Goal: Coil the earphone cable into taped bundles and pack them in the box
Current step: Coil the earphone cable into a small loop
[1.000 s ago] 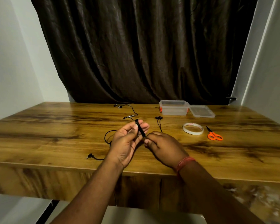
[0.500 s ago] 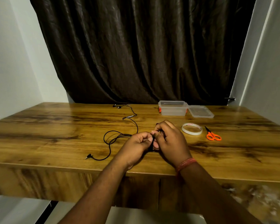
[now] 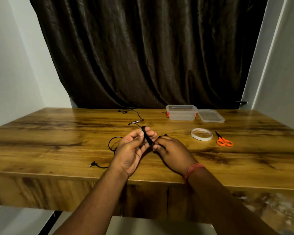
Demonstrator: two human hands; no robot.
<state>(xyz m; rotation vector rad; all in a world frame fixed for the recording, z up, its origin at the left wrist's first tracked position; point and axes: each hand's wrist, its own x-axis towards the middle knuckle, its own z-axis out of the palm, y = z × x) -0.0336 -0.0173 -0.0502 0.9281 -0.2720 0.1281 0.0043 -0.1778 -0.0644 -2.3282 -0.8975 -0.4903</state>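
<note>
A black earphone cable (image 3: 112,142) trails over the wooden table (image 3: 58,143); its plug (image 3: 92,164) lies near the front edge and its earbuds (image 3: 122,111) at the back. My left hand (image 3: 133,150) is raised with a small coil of the cable (image 3: 147,137) wound over its fingers. My right hand (image 3: 172,152) pinches the cable at the coil's lower end. A clear plastic box (image 3: 181,113) stands open at the back, its lid (image 3: 210,115) beside it. A tape roll (image 3: 201,134) lies to the right of my hands.
Orange-handled scissors (image 3: 224,140) lie to the right of the tape roll. A dark curtain (image 3: 143,56) hangs behind the table, with white walls on both sides. The table's front edge runs just below my wrists.
My hands came together half a second ago, then parted again. The left hand has lifted with its fingers up and more cable wound on; the loose loop on the table has shrunk.
</note>
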